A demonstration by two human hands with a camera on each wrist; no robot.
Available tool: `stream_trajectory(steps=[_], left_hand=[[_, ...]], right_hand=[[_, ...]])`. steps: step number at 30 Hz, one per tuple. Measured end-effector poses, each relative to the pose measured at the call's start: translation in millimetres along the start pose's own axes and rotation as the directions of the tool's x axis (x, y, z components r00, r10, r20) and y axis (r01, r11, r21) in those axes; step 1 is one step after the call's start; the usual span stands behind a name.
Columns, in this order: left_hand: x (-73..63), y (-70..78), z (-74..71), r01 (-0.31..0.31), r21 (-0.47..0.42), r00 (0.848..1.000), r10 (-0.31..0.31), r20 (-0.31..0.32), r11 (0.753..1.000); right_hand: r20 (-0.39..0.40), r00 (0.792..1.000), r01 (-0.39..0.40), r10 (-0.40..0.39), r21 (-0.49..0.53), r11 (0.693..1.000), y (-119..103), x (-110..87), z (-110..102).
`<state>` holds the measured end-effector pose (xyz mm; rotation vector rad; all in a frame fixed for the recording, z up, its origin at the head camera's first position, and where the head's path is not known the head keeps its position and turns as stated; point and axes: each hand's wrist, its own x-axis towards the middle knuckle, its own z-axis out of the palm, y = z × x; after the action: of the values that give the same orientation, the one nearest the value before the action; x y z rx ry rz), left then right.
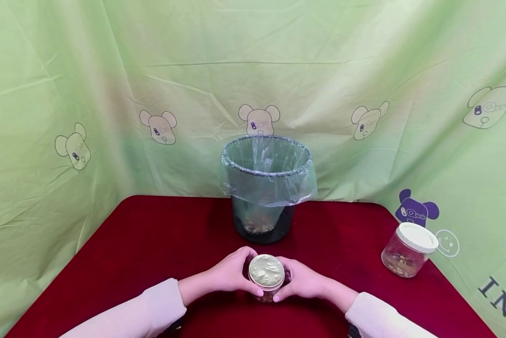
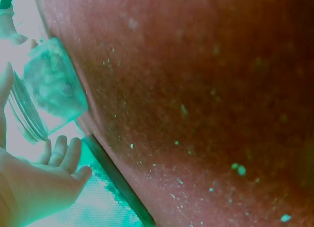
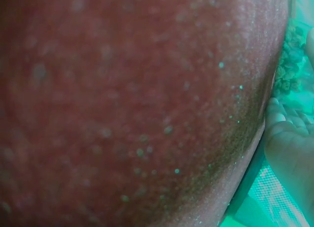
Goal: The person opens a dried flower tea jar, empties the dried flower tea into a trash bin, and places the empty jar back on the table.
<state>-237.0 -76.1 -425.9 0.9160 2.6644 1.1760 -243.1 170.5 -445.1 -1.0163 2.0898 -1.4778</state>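
Note:
A small clear jar with a pale, uneven-looking top stands in front of me near the table's front edge. My left hand holds it from the left, thumb on the near side and fingers reaching behind. From the right, my right hand grips the same jar, its thumb close to the left thumb. Lumpy contents show through the jar's wall in the left wrist view, with ridged rings below the top. Much of the jar's side is hidden behind the hands in the head view.
A black mesh bin lined with a clear bag stands behind the jar, some bits at its bottom. To the right, a larger clear jar with a white lid holds brown pieces. A dark red cloth covers the table; green printed curtains surround it.

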Motion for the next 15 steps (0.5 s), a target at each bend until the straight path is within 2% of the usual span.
stream_trajectory(steps=[5, 15], left_hand=[[0.0, -0.8, 2.2, 0.004, 0.030, 1.000, -0.004, -0.014, 1.000], [0.5, -2.9, 2.7, -0.003, 0.035, 1.000, 0.003, 0.000, 0.999]], right_hand=[[-0.001, 1.000, 0.005, -0.005, 0.001, 1.000, 1.1, 0.3, -0.7], [-0.007, 1.000, 0.000, 0.000, -0.020, 1.000, -0.6, 0.2, -0.2]])
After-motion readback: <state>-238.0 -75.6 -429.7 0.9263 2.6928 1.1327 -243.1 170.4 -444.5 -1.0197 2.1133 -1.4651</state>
